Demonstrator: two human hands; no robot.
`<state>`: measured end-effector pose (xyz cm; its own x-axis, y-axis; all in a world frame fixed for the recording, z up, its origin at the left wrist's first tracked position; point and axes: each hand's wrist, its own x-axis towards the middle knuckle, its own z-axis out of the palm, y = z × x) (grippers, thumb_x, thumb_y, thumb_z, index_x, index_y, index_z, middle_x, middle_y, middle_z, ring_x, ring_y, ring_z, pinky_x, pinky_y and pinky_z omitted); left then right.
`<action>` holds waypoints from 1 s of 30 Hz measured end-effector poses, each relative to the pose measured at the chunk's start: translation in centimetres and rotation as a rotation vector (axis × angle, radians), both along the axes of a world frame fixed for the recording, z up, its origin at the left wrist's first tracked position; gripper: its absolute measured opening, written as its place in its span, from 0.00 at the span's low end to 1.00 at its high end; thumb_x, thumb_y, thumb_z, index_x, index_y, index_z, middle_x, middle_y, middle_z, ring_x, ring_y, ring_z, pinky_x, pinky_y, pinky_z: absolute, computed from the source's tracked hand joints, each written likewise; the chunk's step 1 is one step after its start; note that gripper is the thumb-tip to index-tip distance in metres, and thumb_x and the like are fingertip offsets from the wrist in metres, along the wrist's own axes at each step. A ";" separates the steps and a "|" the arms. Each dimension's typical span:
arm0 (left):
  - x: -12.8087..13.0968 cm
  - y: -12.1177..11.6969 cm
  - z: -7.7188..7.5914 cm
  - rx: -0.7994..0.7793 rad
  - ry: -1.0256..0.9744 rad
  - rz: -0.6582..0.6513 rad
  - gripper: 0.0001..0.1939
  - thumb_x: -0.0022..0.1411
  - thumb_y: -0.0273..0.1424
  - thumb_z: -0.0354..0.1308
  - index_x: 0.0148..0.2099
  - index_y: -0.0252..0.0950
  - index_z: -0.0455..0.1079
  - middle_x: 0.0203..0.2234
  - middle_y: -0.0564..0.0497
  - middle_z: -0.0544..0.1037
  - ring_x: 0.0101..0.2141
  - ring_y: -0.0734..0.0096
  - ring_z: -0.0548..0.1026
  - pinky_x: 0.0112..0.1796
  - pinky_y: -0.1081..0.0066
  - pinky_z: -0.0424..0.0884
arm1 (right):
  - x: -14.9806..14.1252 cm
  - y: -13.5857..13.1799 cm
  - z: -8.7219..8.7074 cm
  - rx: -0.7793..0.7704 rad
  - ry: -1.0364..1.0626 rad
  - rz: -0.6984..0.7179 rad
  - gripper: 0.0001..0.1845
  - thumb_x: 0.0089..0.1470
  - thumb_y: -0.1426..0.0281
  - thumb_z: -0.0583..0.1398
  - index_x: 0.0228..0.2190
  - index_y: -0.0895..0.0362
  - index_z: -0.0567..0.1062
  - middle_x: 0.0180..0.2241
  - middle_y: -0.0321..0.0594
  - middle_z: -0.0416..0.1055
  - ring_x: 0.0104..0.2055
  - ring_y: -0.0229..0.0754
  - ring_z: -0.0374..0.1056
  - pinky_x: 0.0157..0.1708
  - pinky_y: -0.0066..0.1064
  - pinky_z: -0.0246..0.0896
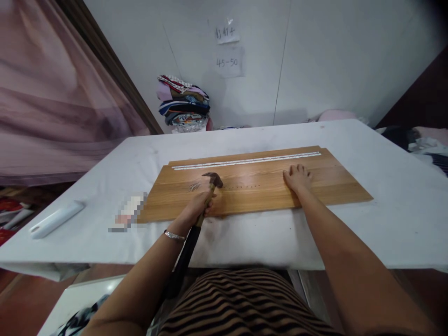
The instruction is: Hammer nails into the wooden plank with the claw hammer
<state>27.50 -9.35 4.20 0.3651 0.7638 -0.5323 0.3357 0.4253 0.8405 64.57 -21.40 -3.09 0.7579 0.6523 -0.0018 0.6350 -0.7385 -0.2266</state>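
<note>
A long wooden board (329,184) lies flat on a white table (385,233). My left hand (198,207) is closed around the handle of a claw hammer (212,179). The hammer's dark head hovers over the board's left part, next to a small pile of loose nails (194,187). A row of small nails or dots (241,187) runs along the board's middle. My right hand (297,179) rests flat on the board, fingers spread. A white measuring strip (245,161) lies along the board's far edge.
A white handle-like object (56,218) lies at the table's left, and a small blurred item (129,212) sits beside the board. Folded clothes (184,105) are stacked against the back wall. A pink curtain (52,93) hangs at left. Paper notes are stuck on the wall.
</note>
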 end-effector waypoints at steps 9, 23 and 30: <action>-0.1 -0.2 0.2 -0.011 -0.043 0.002 0.21 0.70 0.49 0.60 0.44 0.33 0.71 0.18 0.59 0.65 0.13 0.80 0.59 0.15 0.77 0.53 | 0.3 0.0 -0.2 -0.007 -0.009 0.001 0.32 0.72 0.56 0.44 0.60 0.59 0.75 0.69 0.60 0.65 0.72 0.61 0.54 0.69 0.59 0.48; -0.1 0.0 -0.2 0.011 0.005 -0.008 0.20 0.75 0.46 0.54 0.45 0.32 0.71 0.19 0.58 0.66 0.12 0.80 0.58 0.15 0.77 0.53 | 0.4 0.1 -0.5 -0.007 -0.010 0.003 0.32 0.72 0.57 0.44 0.61 0.62 0.74 0.70 0.61 0.63 0.73 0.62 0.53 0.69 0.59 0.48; 0.1 -0.3 0.1 0.003 -0.031 -0.008 0.22 0.76 0.48 0.52 0.45 0.32 0.71 0.18 0.59 0.64 0.12 0.80 0.57 0.15 0.77 0.52 | 0.3 0.1 -0.3 -0.005 -0.021 0.002 0.31 0.72 0.57 0.44 0.59 0.60 0.74 0.69 0.60 0.65 0.72 0.61 0.54 0.68 0.58 0.48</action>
